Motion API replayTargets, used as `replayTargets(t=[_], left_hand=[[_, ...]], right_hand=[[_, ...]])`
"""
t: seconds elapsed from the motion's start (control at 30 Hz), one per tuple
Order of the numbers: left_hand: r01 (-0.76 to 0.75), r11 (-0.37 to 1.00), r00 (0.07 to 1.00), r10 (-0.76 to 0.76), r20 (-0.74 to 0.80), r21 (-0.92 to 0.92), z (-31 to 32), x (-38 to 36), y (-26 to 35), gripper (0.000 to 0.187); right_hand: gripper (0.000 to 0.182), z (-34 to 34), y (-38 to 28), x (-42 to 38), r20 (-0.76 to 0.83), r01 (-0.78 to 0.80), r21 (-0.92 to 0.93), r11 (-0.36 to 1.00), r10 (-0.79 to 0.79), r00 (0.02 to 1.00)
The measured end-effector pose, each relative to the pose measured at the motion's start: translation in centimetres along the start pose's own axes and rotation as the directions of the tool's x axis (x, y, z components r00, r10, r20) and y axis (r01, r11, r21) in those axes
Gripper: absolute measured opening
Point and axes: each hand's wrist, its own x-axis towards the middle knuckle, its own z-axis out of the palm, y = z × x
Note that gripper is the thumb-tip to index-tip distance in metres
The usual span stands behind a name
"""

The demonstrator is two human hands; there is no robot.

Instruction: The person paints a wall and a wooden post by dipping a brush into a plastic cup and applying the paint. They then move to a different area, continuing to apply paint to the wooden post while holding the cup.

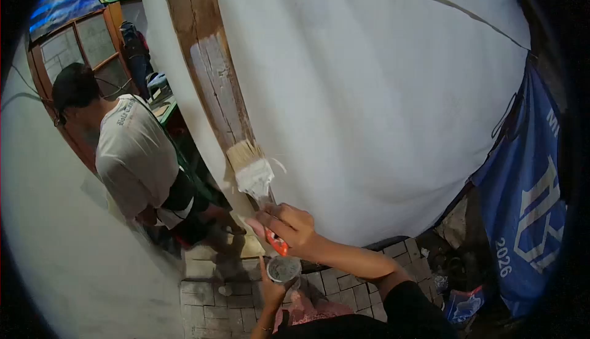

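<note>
My right hand (286,227) is closed around the red handle of a wide paintbrush (254,172). The brush's pale bristles press against a wooden post (212,62), and white paint coats its ferrule. A greyish-white painted patch covers the middle of the post, while bare brown wood shows above it. Lower down, my left hand (273,291) grips a small round paint cup (284,269) with grey, wet-looking contents. The lower end of the post is partly hidden behind the brush and my right hand.
A person (138,154) in a light T-shirt and dark cap stands at the left, turned away. White sheeting (369,105) hangs right of the post. A blue banner (519,216) hangs at the far right. Paving bricks (239,302) cover the ground.
</note>
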Motion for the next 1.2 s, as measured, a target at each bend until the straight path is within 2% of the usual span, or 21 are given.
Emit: replayTargets(t=[0.03,0.1,0.23,0.33,0.4,0.43,0.47,0.5,0.53,0.57,0.63,0.67,0.7,0.73,0.77,0.83,0.87,0.97,1.07,1.17,1.2], left_hand=[[0.009,1.0,1.0,-0.009,-0.004,0.006,-0.1,-0.3,0.0,0.126],[-0.052,0.982,0.998,0.06,-0.034,0.182,0.0,-0.4,0.6,0.125],[0.046,0.991,0.998,-0.039,-0.058,0.127,-0.5,0.4,1.4,0.123],[-0.03,0.997,0.999,0.032,-0.032,0.077,-1.7,1.6,0.9,0.124],[-0.082,0.992,0.996,0.085,-0.028,0.099,-3.0,2.9,1.0,0.124],[-0.135,0.985,0.99,0.139,-0.029,0.108,-3.3,3.5,1.2,0.124],[-0.109,0.992,0.993,0.111,-0.035,0.06,-3.8,3.9,2.2,0.124],[-0.113,0.992,0.993,0.115,-0.034,0.058,-4.3,4.4,2.9,0.124],[-0.12,0.99,0.991,0.123,-0.045,0.072,-5.2,5.2,3.4,0.125],[-0.129,0.988,0.989,0.134,-0.056,0.084,-6.0,6.0,3.8,0.125],[-0.144,0.987,0.987,0.149,-0.058,0.075,-7.3,7.1,3.1,0.125],[-0.169,0.974,0.982,0.18,-0.062,0.154,-9.1,8.5,1.1,0.125],[-0.195,0.952,0.975,0.215,-0.062,0.237,-9.8,9.2,0.3,0.125],[-0.195,0.952,0.975,0.214,-0.058,0.236,-10.0,9.5,0.5,0.125],[-0.151,0.978,0.986,0.16,-0.054,0.145,-10.0,9.9,1.2,0.126],[-0.102,0.993,0.994,0.104,-0.041,0.051,-9.9,10.5,2.6,0.126],[-0.108,0.993,0.994,0.109,-0.025,0.051,-9.8,10.9,3.4,0.126],[-0.111,0.993,0.994,0.111,0.002,0.03,-10.1,12.0,4.0,0.126],[-0.173,0.98,0.984,0.176,0.027,-0.097,-10.1,14.0,5.5,0.126],[-0.285,0.958,0.958,0.283,0.046,0.023,-10.7,15.8,5.3,0.126],[-0.27,0.963,0.962,0.269,0.049,0.001,-10.5,16.0,5.4,0.125]], right_hand=[[0.024,-0.5,-0.1,-0.7,0.041,-0.045,0.025,0.999,0.044,0.998],[0.023,-1.2,-0.2,-1.3,0.043,-0.089,0.046,0.995,0.087,0.995],[0.016,-1.5,1.1,1.1,0.124,-0.158,0.094,0.983,0.146,0.982],[0.015,-1.4,3.0,7.8,0.168,-0.258,0.066,0.964,0.244,0.955],[0.019,-1.1,4.7,13.2,0.06,-0.17,0.002,0.985,0.17,0.984],[0.021,-1.0,5.8,15.9,-0.013,-0.061,-0.021,0.998,0.06,0.998],[0.022,-1.0,6.3,18.6,-0.044,-0.094,-0.061,0.994,0.091,0.995],[0.023,-0.7,6.5,21.2,-0.086,-0.089,-0.021,0.996,0.087,0.992],[0.025,-0.1,6.6,23.4,-0.156,0.024,-0.046,0.999,-0.031,0.987],[0.019,0.7,6.3,25.6,-0.243,0.077,0.109,0.991,-0.049,0.969],[0.012,-2.1,5.3,28.0,-0.008,0.409,-0.008,0.913,-0.409,0.913],[0.01,0.8,5.0,28.4,-0.123,0.357,-0.252,0.899,-0.396,0.91],[0.01,2.3,5.3,27.9,-0.123,0.357,-0.255,0.899,-0.396,0.91],[0.01,4.1,6.5,26.5,-0.224,0.379,-0.276,0.883,-0.442,0.868],[0.012,5.8,7.9,24.8,-0.321,0.399,-0.3,0.866,-0.486,0.813],[0.011,7.3,8.2,18.8,-0.19,0.297,-0.285,0.911,-0.358,0.914],[0.013,8.0,8.2,15.7,-0.195,0.248,-0.316,0.916,-0.319,0.927],[0.015,8.3,8.5,5.9,0.02,0.207,-0.29,0.934,-0.211,0.977],[0.015,9.8,7.2,-0.7,0.0,0.102,-0.269,0.958,-0.106,0.994],[0.018,9.1,6.1,-4.0,0.009,-0.018,-0.223,0.975,0.021,1.0],[0.015,8.6,5.6,-4.7,0.008,-0.116,-0.207,0.971,0.121,0.993]])
